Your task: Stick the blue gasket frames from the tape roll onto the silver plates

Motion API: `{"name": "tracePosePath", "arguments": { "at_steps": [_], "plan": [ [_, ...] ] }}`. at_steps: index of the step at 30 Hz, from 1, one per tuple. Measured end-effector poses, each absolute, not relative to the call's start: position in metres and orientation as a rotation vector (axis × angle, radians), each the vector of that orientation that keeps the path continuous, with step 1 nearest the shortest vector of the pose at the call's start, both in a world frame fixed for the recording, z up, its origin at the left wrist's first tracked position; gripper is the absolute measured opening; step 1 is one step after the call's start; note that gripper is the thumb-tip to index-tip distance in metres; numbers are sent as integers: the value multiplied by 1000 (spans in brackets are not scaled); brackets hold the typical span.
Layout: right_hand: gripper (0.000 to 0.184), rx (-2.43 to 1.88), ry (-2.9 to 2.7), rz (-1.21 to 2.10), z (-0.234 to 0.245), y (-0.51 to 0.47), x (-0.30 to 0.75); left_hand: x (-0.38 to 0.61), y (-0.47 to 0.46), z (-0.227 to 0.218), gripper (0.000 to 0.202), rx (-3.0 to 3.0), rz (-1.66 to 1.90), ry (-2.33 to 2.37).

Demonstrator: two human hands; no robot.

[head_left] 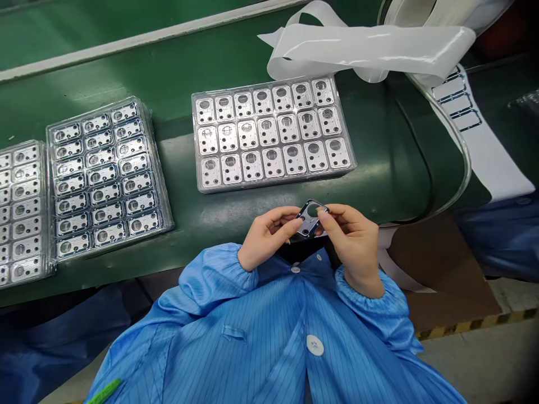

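Both of my hands hold a small rectangular metal plate (309, 220) with round openings and a dark rim, just above the green belt (202, 213). My left hand (269, 235) grips its left side, and my right hand (349, 241) pinches its upper right corner. Straight ahead, a clear plastic tray (269, 189) holds several similar silver plates in rows. Further left lie a second tray (165, 196) and a third tray (47, 224), both filled with such plates.
A wide glossy white film (370, 50) curls along the far edge of the belt. To its right runs a white strip (457, 101) carrying blue-outlined frames. Brown cardboard (446, 264) lies below the belt's right side, and blue cloth (501, 235) lies beyond it.
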State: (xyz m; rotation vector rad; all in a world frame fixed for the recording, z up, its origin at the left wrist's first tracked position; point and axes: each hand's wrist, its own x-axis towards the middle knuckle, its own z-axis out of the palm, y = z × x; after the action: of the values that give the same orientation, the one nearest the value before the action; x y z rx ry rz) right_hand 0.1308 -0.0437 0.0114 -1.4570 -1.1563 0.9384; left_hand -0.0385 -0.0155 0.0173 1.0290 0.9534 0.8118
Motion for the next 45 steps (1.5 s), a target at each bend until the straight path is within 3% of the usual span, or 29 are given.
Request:
{"name": "tracePosePath", "arguments": {
  "at_steps": [15,30,35,40,45],
  "plan": [
    [10,-1393,-1468,1067,22,-50,127,-41,-12,16,41,990,807,965],
    [29,-1378,-1451,1046,7,-49,122,-38,-18,14,46,989,849,954],
    [30,-1217,-1449,1131,1,-49,123,-64,-1,34,39,1201,1018,1143],
    [23,-1291,-1401,998,-1,-52,134,-123,45,60,28,1511,1273,1467],
    [22,-1371,-1351,963,-4,-64,154,-157,83,54,22,1832,1053,1803]
  ]
}}
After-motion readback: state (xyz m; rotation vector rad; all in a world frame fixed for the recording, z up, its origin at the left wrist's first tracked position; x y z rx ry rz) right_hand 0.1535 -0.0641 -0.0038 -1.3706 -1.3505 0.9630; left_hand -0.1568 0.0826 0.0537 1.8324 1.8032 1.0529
